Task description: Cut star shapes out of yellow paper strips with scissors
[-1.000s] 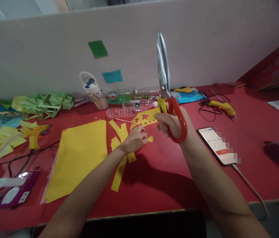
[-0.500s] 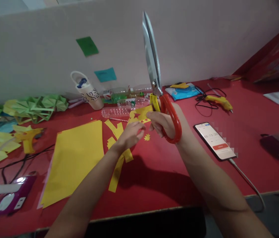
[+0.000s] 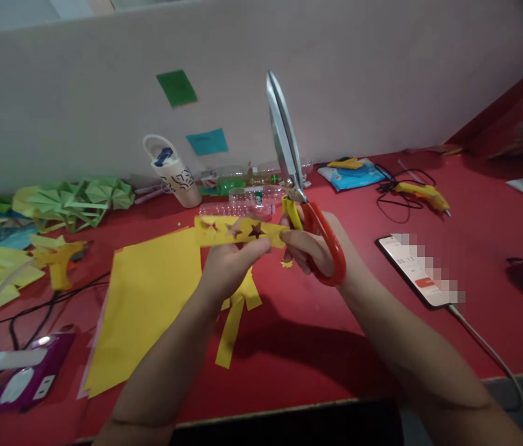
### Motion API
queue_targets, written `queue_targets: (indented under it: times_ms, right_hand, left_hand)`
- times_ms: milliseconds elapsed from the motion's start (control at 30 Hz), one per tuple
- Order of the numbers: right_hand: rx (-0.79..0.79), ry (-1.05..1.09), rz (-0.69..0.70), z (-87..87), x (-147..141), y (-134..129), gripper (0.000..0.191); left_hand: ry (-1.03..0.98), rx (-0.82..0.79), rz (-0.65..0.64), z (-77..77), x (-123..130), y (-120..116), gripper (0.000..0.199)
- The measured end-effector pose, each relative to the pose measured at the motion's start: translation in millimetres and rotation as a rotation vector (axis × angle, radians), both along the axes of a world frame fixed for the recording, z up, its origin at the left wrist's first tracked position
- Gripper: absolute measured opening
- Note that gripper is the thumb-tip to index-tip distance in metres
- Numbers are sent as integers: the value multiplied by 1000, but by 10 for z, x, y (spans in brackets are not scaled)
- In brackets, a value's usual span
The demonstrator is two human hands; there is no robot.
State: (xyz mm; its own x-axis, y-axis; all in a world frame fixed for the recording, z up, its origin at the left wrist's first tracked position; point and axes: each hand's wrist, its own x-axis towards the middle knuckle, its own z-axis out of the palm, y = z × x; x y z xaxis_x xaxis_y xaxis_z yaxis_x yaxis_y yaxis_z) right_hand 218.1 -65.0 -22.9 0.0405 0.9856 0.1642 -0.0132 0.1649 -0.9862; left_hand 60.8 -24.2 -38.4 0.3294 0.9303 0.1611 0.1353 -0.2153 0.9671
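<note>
A yellow paper strip with star-shaped holes stretches between my two hands, raised above the table. My left hand pinches it from below, thumb pointing right along its lower edge. The strip's right end meets the fingertips of my right hand, which also carries big scissors. Their red and yellow handles loop around that hand, and the nearly closed blades point up. Under my hands lie yellow paper scraps and a small yellow paper star on the red table.
Yellow paper sheets are stacked at left, near a yellow glue gun and a purple power strip. Plastic bottles and a white tumbler stand or lie behind. A charging phone and another glue gun are at right.
The yellow strip, earlier near my right fingers, is now spread across both hands. My left hand has closed on it, and the scissors have come down a little. The view has shifted slightly.
</note>
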Motion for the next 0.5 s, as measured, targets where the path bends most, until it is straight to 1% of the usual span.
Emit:
queue_targets:
  times_ms: [33, 67, 167, 233, 300, 367, 433, 500]
  right_hand:
    - [-2, 10, -7, -7, -20, -6, 10]
    - [-8, 22, -21, -16, -43, -10, 8]
    - [-21, 60, -81, -53, -118, -14, 8]
    - [-6, 72, -105, -75, -144, -16, 14]
    - [23, 55, -108, -89, -136, -22, 23]
    - [39, -5, -77, -95, -103, -30, 32]
    - [14, -94, 13, -97, -67, -41, 39]
    - [12, -211, 68, -99, -55, -53, 47]
  left_hand:
    - [-44, -31, 6, 33, 9, -4, 10]
    - [-90, -42, -16, 68, 25, -10, 9]
    - [-101, -94, -168, 165, 88, -30, 11]
    - [-93, -98, -201, 201, 111, -35, 16]
    - [-90, -79, -171, 216, 95, -23, 18]
    - [-113, -37, -96, 222, 35, 8, 18]
    - [-182, 24, -12, 232, -56, 54, 17]
    - [-276, 78, 59, 253, -156, 101, 15]
